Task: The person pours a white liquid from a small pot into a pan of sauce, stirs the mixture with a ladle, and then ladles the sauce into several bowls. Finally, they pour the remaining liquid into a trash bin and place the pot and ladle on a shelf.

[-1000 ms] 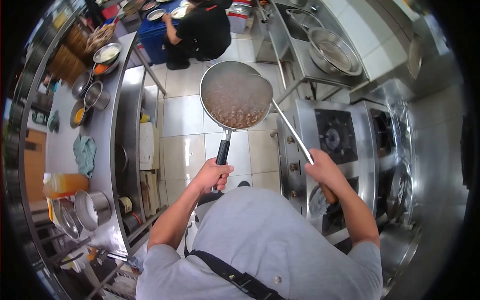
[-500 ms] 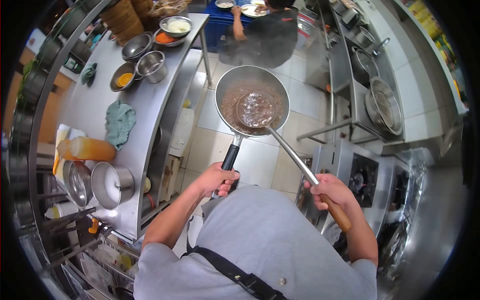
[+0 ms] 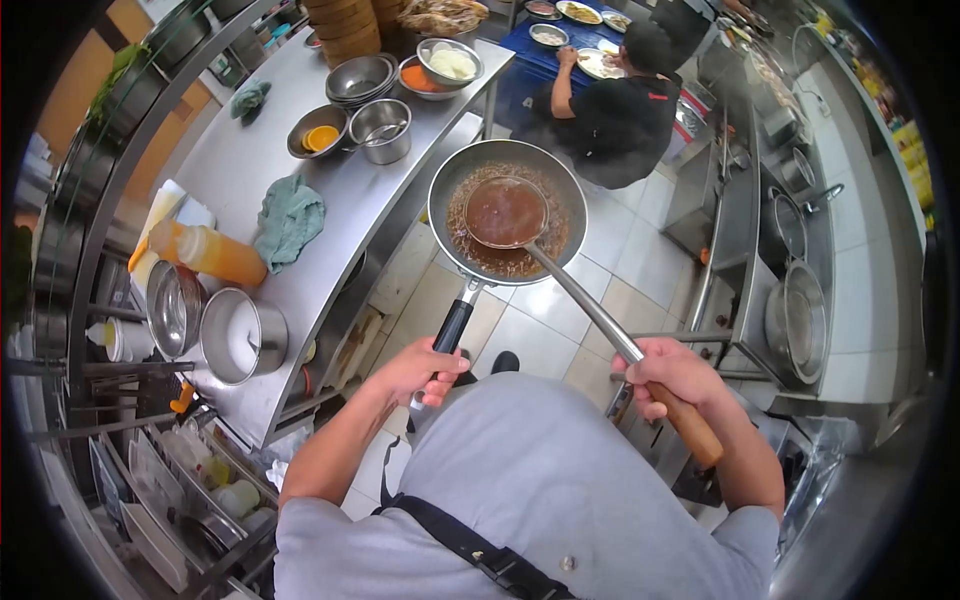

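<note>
My left hand (image 3: 425, 375) is wrapped round the black handle of a frying pan (image 3: 569, 195), which I hold up in front of me over the floor. Brown sauce (image 3: 555, 190) with small bits covers the pan's bottom. In my right hand (image 3: 675, 375) is a ladle (image 3: 590, 308), gripped where its metal shaft meets the wooden handle. The ladle's round bowl rests inside the pan and is full of smooth brown liquid. Whether the bowl touches the pan's bottom is hidden by the sauce.
A steel table (image 3: 345, 235) on the left carries metal bowls, a pot (image 3: 243, 337), squeeze bottles (image 3: 222, 256) and a green cloth (image 3: 290, 222). Ahead, a person in black (image 3: 615, 125) works at a blue table. Sinks and a counter (image 3: 735, 290) line the right.
My view has swung left, so the table and its bowls sit further right. Both hands keep their grips. The liquid in the ladle looked bubbly before and is smoother now.
</note>
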